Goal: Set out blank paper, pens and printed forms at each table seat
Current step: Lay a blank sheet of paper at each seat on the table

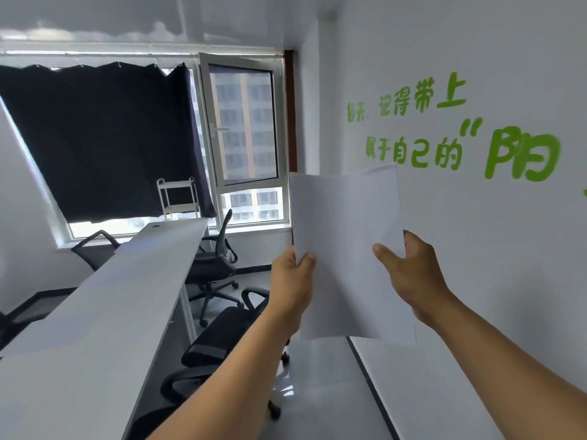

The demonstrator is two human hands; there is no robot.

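Both hands up in the air, left hand [293, 282] pinching the paper stack [346, 249] at its edge, right hand [409, 271] gripping the other side, well clear of the long table [104, 300], and a loose pinch could let sheets slide and scatter.

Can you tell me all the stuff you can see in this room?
paper sheets: a few, white, held up in front of the wall
table: one, long, white, on the left
office chairs: at least four, black, along both sides of the table
cart: one, white, by the window
curtain: one, black, over the window
window: one pane swung open
wall lettering: green, right wall
left hand: grips the paper's left edge
right hand: holds the right edge
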